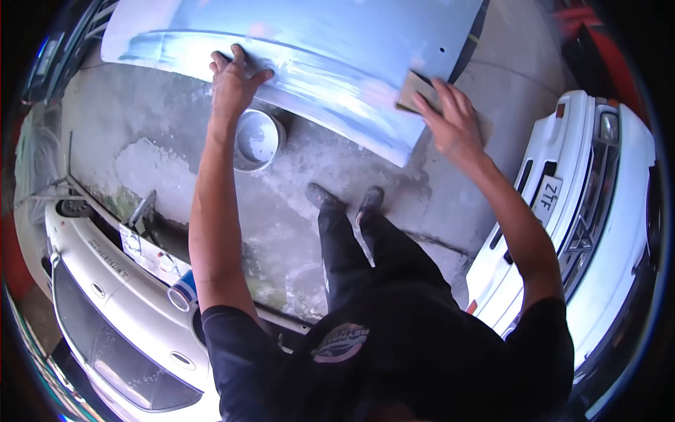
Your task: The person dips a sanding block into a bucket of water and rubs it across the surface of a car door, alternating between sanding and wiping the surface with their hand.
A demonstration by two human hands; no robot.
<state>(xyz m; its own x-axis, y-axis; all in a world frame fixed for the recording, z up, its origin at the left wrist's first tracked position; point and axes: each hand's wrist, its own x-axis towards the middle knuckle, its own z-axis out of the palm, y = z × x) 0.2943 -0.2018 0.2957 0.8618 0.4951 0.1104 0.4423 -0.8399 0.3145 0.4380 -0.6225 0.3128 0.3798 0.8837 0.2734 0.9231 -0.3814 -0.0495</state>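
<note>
A large car body panel (316, 42), pale blue with whitish smeared patches, spans the top of the head view. My left hand (238, 81) rests near its lower edge with the fingers spread. At the panel's right side, my right hand (453, 116) is closed around a tan sanding block (413, 90). The block shows a dark lower edge and lies at the panel's corner area. Part of it is hidden under my fingers. Below my left wrist, a round bucket (280, 133) with greyish liquid inside stands on the floor.
A white car front (555, 169) stands close on the right. On the left is a beige car part (116, 271) with lettering and dark glass, near a metal frame (84, 188). A blue-and-white can (181, 294) sits beside my left arm. The concrete floor (281, 204) is stained.
</note>
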